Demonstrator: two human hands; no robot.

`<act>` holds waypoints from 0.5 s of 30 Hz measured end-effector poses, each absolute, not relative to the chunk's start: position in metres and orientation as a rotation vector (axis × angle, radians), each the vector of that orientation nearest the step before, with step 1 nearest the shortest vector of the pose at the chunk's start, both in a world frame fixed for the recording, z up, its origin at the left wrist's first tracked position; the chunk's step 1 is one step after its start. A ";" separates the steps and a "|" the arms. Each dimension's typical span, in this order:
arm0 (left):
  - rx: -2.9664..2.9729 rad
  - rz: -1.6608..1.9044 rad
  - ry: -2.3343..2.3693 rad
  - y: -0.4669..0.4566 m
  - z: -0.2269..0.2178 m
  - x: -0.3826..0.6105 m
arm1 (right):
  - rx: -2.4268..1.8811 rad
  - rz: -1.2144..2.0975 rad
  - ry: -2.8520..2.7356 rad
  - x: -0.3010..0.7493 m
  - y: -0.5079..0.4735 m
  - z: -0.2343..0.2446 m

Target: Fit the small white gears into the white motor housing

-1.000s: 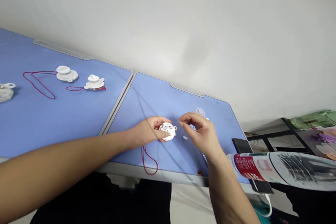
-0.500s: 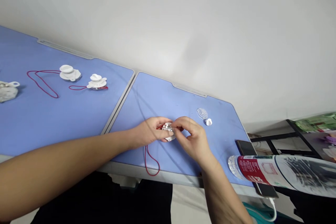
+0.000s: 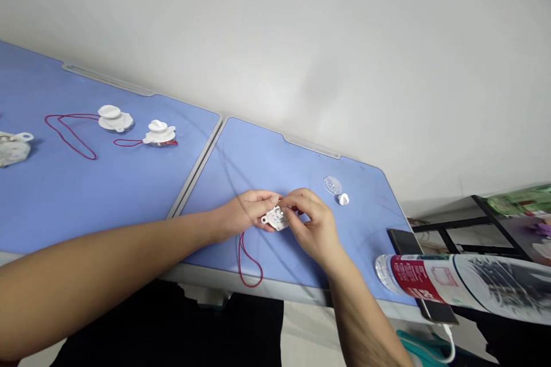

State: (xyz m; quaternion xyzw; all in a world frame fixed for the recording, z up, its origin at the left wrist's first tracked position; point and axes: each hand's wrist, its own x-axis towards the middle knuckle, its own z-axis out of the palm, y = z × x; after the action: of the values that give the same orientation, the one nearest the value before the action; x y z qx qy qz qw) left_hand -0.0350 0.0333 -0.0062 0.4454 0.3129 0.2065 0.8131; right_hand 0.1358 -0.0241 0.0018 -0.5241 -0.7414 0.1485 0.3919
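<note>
Atop desk [image 3: 258,175] | left hand [image 3: 245,218], right hand [image 3: 312,226] on white disc [image 3: 274,218] | bottle label [image 3: 415,279] blurred

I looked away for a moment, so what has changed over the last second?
The right hand moved left from the clear disc and took hold of the white plastic part, which the left hand also grips. The part has turned, its tab now pointing left, not right. The clear disc, white knob and red cord stayed put.
</note>
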 end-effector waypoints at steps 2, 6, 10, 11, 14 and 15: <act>0.943 0.443 0.674 0.034 -0.006 -0.035 | -1.332 0.378 -1.877 0.135 -0.024 0.002; 0.929 0.444 0.679 0.033 -0.007 -0.035 | -1.314 0.393 -1.871 0.136 -0.023 0.001; 0.925 0.450 0.676 0.033 -0.006 -0.035 | -1.296 0.409 -1.861 0.137 -0.023 -0.001; 0.927 0.450 0.675 0.033 -0.006 -0.035 | -1.302 0.417 -1.850 0.137 -0.023 -0.001; 0.939 0.447 0.664 0.033 -0.007 -0.035 | -1.323 0.433 -1.805 0.136 -0.024 0.000; 0.943 0.450 0.660 0.033 -0.007 -0.035 | -1.326 0.434 -1.796 0.135 -0.024 0.001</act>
State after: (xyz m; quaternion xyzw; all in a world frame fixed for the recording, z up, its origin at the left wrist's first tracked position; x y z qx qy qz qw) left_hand -0.0351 0.0334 -0.0070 0.4422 0.3092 0.2108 0.8151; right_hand 0.1352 -0.0242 0.0008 -0.5292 -0.7167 0.1732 0.4200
